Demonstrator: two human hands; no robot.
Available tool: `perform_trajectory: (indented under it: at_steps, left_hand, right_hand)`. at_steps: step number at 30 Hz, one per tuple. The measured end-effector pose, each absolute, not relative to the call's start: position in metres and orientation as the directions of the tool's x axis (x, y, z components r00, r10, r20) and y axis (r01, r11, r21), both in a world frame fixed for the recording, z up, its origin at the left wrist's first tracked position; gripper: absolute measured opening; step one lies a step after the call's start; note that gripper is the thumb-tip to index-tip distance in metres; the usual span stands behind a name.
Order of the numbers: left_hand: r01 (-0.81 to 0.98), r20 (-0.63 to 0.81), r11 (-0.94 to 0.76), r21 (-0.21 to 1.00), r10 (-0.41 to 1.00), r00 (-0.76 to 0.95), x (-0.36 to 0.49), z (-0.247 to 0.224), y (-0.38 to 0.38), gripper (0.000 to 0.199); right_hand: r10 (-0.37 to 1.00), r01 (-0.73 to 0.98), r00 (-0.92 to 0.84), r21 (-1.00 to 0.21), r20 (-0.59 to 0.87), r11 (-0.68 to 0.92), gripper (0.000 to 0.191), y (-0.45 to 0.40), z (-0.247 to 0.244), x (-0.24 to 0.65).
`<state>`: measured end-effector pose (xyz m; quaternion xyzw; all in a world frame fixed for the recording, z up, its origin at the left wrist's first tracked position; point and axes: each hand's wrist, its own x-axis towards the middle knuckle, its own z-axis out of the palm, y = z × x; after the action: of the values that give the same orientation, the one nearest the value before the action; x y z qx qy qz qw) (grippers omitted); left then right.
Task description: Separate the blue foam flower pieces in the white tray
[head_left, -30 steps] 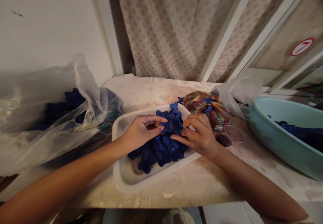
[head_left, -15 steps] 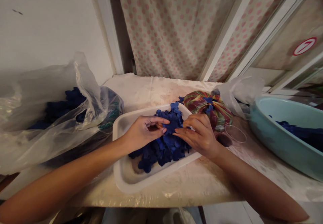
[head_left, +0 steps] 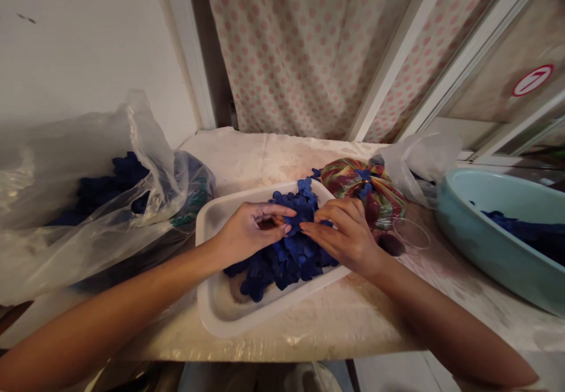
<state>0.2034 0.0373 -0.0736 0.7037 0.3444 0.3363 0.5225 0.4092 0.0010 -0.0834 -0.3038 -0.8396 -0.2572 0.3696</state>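
Shows as a thin blue flower with rounded lobes, dark and matt, held nearly flat over a heap of the same colour; blends into it, so hard to tell in full outline. Below, spreads as a loose pile of blue flowers, overlapping at many angles, some lying flat, some tipped on edge. Lies in a white tray, shallow and oblong with rounded corners, set at a slant. Reaches close to the far rim toward the right, and ends at the near left with lobes splayed on the tray's floor.
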Motion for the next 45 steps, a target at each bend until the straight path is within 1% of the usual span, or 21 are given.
perform_trajectory:
  at_steps: [2,8,11,13,20,22,23,26,29,31,35,38,41,42,43,45]
  left_hand:
    - [0.152,0.109,-0.223,0.963,0.837,0.536,0.2037,-0.0730,0.0373,0.026]
    - [0.150,0.108,-0.220,0.964,0.839,0.533,0.2033,-0.0741,0.0381,0.025]
    - [0.139,0.112,-0.219,0.966,0.835,0.538,0.2024,-0.0737,0.0382,0.025]
    - [0.149,0.113,-0.229,0.962,0.830,0.547,0.2022,-0.0725,0.0378,0.024]
    - [0.196,0.105,-0.251,0.948,0.828,0.551,0.2035,-0.0689,0.0349,0.023]
    - [0.212,0.100,-0.251,0.944,0.834,0.543,0.2035,-0.0688,0.0349,0.023]
    - [0.218,0.098,-0.250,0.943,0.839,0.536,0.2035,-0.0689,0.0352,0.023]
    - [0.217,0.104,-0.242,0.946,0.857,0.504,0.2030,-0.0699,0.0369,0.024]
    - [0.198,0.108,-0.231,0.953,0.865,0.490,0.2025,-0.0709,0.0382,0.025]
    - [0.184,0.104,-0.221,0.958,0.862,0.496,0.2024,-0.0709,0.0381,0.024]
    - [0.170,0.097,-0.209,0.963,0.857,0.506,0.2024,-0.0695,0.0365,0.023]
    - [0.160,0.100,-0.210,0.965,0.852,0.514,0.2023,-0.0688,0.0357,0.024]
    - [0.163,0.104,-0.218,0.962,0.849,0.518,0.2022,-0.0696,0.0361,0.025]
    - [0.165,0.111,-0.226,0.960,0.850,0.514,0.2022,-0.0700,0.0365,0.025]
    - [0.167,0.123,-0.237,0.957,0.853,0.507,0.2023,-0.0705,0.0371,0.024]
    - [0.172,0.155,-0.265,0.949,0.865,0.478,0.2025,-0.0715,0.0383,0.022]
  right_hand:
    - [0.324,0.705,-0.532,0.197,0.782,0.681,0.004,0.0012,-0.0843,0.4092]
    - [0.369,0.732,-0.532,0.195,0.762,0.652,0.008,0.0011,-0.0824,0.4092]
    - [0.380,0.739,-0.553,0.225,0.741,0.635,0.020,0.0009,-0.0824,0.4101]
    - [0.371,0.731,-0.563,0.234,0.739,0.641,0.022,0.0009,-0.0838,0.4110]
    - [0.330,0.710,-0.541,0.210,0.773,0.672,0.007,0.0010,-0.0865,0.4122]
    - [0.336,0.704,-0.540,0.195,0.772,0.683,0.003,0.0009,-0.0861,0.4124]
    - [0.345,0.703,-0.538,0.183,0.769,0.687,0.005,0.0008,-0.0859,0.4125]
    - [0.373,0.708,-0.528,0.154,0.763,0.689,0.020,0.0002,-0.0851,0.4126]
    - [0.378,0.710,-0.537,0.161,0.754,0.686,0.033,-0.0003,-0.0837,0.4119]
    - [0.376,0.714,-0.542,0.176,0.752,0.678,0.033,-0.0002,-0.0827,0.4111]
    - [0.382,0.725,-0.554,0.203,0.739,0.658,0.026,0.0009,-0.0824,0.4104]
    - [0.386,0.722,-0.530,0.163,0.755,0.672,0.018,0.0012,-0.0842,0.4118]
    - [0.387,0.702,-0.512,0.114,0.767,0.703,0.021,0.0006,-0.0870,0.4129]
    - [0.396,0.684,-0.504,0.075,0.767,0.726,0.024,0.0002,-0.0879,0.4127]
    - [0.418,0.663,-0.482,0.008,0.770,0.748,0.026,-0.0002,-0.0887,0.4120]
    - [0.486,0.622,-0.404,-0.157,0.775,0.767,0.027,-0.0008,-0.0894,0.4095]
